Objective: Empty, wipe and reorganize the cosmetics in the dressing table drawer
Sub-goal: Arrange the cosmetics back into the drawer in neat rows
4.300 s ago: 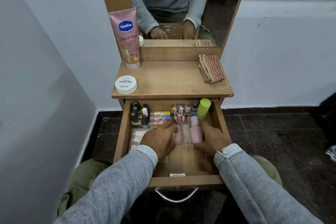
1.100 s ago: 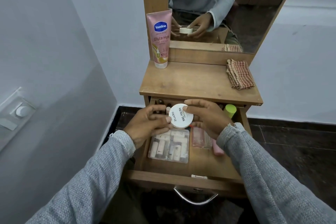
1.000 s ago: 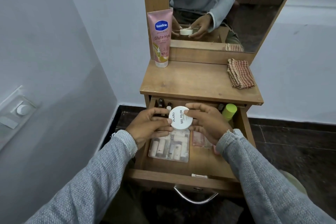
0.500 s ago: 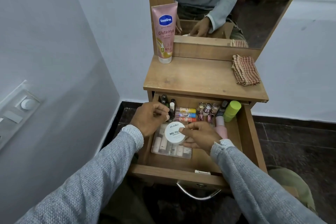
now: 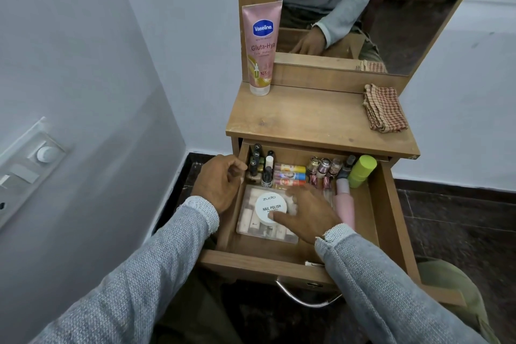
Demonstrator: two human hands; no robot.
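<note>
Right hand (image 5: 304, 211) is resting fingers loosely on the white nail polish jar (image 5: 271, 208), which is sitting on a clear organizer box (image 5: 251, 220) inside the open drawer (image 5: 385, 212). Left hand (image 5: 220, 181) is hovering half-curled and empty at the drawer's left wall.

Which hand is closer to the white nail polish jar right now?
The right hand: its thumb lies on the white nail polish jar, which sits on the clear case. The left hand is apart, at the drawer's left wall.

The wooden dressing table top (image 5: 307, 120) carries two things. A pink lotion tube (image 5: 261, 47) stands upright at its back left; a folded checked cloth (image 5: 384, 111) lies at the right.
</note>
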